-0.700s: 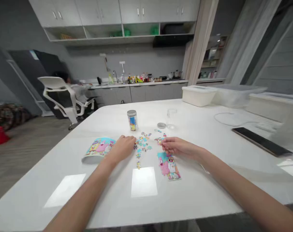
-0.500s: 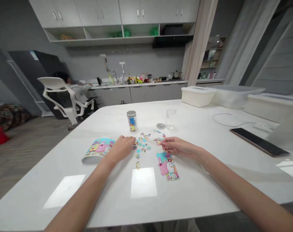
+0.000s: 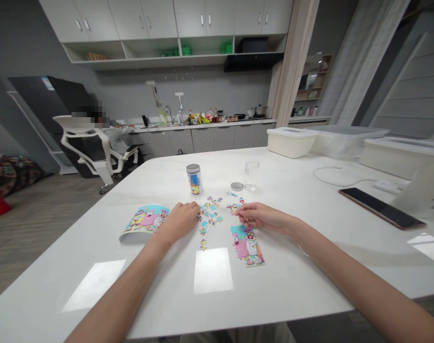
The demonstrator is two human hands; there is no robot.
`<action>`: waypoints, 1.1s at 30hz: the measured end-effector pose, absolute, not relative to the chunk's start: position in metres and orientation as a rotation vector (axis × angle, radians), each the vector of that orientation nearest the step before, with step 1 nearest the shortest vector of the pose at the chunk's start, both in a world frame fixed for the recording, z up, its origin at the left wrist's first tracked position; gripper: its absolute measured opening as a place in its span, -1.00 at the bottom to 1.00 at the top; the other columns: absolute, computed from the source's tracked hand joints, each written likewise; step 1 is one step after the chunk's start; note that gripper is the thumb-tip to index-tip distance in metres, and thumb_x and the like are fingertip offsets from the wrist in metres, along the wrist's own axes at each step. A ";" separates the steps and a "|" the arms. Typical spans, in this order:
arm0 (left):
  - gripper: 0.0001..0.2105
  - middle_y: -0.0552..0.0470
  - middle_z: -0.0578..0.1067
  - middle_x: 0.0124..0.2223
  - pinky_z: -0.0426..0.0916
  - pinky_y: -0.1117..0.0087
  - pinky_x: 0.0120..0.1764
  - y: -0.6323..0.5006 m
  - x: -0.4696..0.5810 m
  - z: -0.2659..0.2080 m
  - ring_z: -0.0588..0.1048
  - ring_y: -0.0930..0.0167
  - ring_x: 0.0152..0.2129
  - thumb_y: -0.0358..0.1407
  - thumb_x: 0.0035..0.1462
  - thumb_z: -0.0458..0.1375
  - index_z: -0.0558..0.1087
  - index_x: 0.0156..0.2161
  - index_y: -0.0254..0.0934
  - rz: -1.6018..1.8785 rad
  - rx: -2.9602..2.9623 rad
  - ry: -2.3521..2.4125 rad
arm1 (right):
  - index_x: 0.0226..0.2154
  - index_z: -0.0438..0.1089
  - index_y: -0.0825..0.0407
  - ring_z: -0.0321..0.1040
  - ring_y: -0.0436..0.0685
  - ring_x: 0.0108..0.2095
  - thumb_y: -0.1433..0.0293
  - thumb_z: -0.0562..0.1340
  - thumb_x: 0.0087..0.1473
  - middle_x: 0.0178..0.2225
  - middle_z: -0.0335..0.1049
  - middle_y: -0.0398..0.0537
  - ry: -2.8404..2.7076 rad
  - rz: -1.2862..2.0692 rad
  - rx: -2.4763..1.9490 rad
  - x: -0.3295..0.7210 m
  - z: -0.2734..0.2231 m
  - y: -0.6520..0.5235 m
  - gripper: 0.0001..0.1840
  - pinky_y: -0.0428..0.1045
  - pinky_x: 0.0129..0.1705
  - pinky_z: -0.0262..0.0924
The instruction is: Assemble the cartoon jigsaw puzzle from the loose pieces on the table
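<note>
My left hand (image 3: 181,220) rests palm down with bent fingers held together, at the left edge of several loose puzzle pieces (image 3: 212,205). Its fingertips are tucked out of sight, so anything under them is hidden. My right hand (image 3: 257,216) has thumb and fingers pinched together on what looks like a small puzzle piece, mostly covered by the fingers. Just below it lies a partly joined puzzle (image 3: 248,247) with pink and white cartoon figures. A curled picture sheet (image 3: 145,219) with matching cartoon figures lies beside my left wrist.
Behind the pieces stand a lidded jar (image 3: 194,179), a clear open jar (image 3: 252,177) and a loose metal lid (image 3: 237,186). To the right are a phone (image 3: 380,208), a white cable (image 3: 326,180) and storage boxes (image 3: 292,143). A person sits on a white chair (image 3: 91,150) farther back.
The view has shifted slightly. Both hands stay nearly in place, with the right hand still pinched above the joined puzzle.
</note>
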State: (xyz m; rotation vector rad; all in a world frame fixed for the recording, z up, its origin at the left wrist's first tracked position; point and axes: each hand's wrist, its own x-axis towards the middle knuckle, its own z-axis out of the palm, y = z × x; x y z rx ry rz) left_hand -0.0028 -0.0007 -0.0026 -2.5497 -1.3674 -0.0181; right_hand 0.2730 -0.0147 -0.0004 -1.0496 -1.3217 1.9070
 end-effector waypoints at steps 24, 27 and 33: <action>-0.71 -0.10 0.50 -0.08 0.27 0.24 -0.11 -0.008 0.002 0.002 0.47 0.28 -0.13 -0.17 0.36 -0.16 0.34 -0.10 -0.28 -0.039 -2.623 -1.350 | -0.37 0.42 0.15 0.23 -0.11 -0.50 0.41 0.36 0.01 -0.46 0.30 -0.12 -1.304 1.805 -1.024 0.275 0.001 -0.012 -0.85 -0.15 -0.42 0.20; -0.68 -0.09 0.50 -0.13 0.27 0.25 -0.11 -0.008 0.003 0.003 0.47 0.28 -0.15 -0.19 0.37 -0.17 0.39 -0.17 -0.28 -0.015 -2.595 -1.343 | -0.38 0.42 0.12 0.20 -0.09 -0.51 0.41 0.36 0.01 -0.48 0.28 -0.14 -1.280 1.767 -1.027 0.275 0.003 -0.013 -0.86 -0.14 -0.44 0.17; -0.68 -0.07 0.43 -0.22 0.28 0.30 -0.19 -0.008 0.003 0.004 0.43 0.32 -0.27 -0.18 0.35 -0.14 0.41 -0.24 -0.27 -0.036 -2.591 -1.321 | -0.39 0.42 0.11 0.18 -0.08 -0.50 0.42 0.35 0.02 -0.48 0.27 -0.12 -1.280 1.768 -1.034 0.276 0.005 -0.014 -0.89 -0.10 -0.43 0.16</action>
